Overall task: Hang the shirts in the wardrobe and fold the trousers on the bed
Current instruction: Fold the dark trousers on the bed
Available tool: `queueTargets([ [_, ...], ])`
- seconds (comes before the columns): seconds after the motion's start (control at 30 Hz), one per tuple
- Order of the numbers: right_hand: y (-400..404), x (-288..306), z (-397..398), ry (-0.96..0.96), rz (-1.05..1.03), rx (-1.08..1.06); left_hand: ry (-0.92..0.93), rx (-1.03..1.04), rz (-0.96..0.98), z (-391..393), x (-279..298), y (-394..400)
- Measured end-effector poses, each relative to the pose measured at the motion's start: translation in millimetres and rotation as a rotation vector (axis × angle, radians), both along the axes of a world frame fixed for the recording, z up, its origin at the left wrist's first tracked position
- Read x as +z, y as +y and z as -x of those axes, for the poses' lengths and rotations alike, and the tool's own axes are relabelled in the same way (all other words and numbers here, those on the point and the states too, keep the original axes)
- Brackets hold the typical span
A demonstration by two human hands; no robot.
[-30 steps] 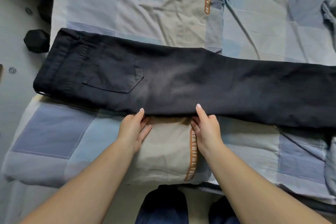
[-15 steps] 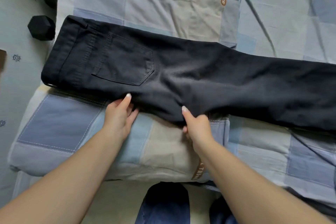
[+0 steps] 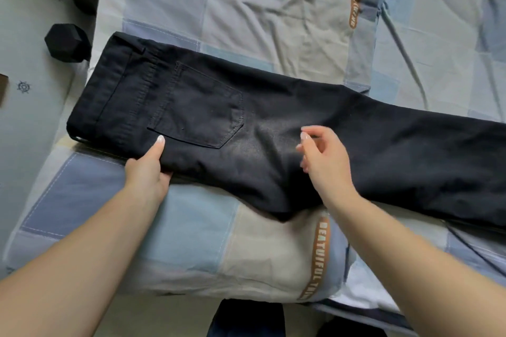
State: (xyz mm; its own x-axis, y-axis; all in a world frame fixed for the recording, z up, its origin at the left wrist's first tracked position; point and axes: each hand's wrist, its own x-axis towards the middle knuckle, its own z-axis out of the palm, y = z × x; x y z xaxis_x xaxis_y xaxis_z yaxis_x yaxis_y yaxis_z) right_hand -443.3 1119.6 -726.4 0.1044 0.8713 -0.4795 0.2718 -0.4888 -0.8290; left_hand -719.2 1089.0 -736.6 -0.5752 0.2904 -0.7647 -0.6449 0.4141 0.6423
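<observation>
So this is the trouser-folding part, no shirts anywhere in view. The black trousers point(image 3: 273, 128) are lying flat on the patchwork bedspread point(image 3: 191, 227), already doubled leg over leg with the back pocket point(image 3: 197, 109) facing up, waistband off to the far side of the left hand and the legs running out past the right hand and off the edge of view. Left hand point(image 3: 149, 169) grips the near edge of the seat, thumb on top just below the pocket and the other fingers tucked under the cloth. Right hand point(image 3: 323, 161) is over the crotch area with fingers loosely curled and nothing in them; can't tell if it's actually touching the fabric or just above it. My guess is the step in hand is squaring things up before the crosswise fold. Next move probably calls for the right hand to reach out along the legs, catch the hems, and bring them back toward the waistband while the left pins the seat. There's a dark dumbbell point(image 3: 67, 42) on the floor beyond the waistband, not in the way.
</observation>
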Motion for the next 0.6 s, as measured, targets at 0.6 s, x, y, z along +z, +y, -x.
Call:
queueTargets([
  [0.6, 119.8, -38.4, 98.2, -0.478, -0.011, 0.347, -0.202, 0.084, -0.346, 59.9, 2.1, 13.4],
])
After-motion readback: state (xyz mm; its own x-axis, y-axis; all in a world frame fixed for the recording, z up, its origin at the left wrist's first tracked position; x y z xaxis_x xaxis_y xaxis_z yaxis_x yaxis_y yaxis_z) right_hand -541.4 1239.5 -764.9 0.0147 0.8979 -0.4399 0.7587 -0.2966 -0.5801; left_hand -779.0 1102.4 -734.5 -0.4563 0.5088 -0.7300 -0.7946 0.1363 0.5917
